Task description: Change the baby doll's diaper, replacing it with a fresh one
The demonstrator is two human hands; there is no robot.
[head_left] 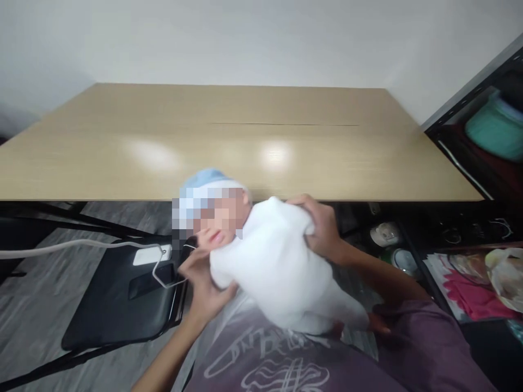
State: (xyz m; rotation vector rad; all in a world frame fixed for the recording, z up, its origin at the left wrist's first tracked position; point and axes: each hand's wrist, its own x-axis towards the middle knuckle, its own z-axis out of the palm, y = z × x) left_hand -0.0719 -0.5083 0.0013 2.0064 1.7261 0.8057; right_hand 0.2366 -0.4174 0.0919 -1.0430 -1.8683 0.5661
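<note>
A baby doll in a white outfit lies tilted across my lap, its head up to the left against the table's front edge and its legs down to the right. On its head sits a light blue and white cap. My left hand is closed around the arm and shoulder just below the head, thumb on the white sleeve. Higher up on the other side, my right hand grips the other white sleeve, with some fingertips hidden behind the cloth.
A wooden table spans the front, against a white wall. At the left is a black folding chair bearing a white power bank, a dark phone and a white cable. Dark shelves with a teal container and pink cloth stand right.
</note>
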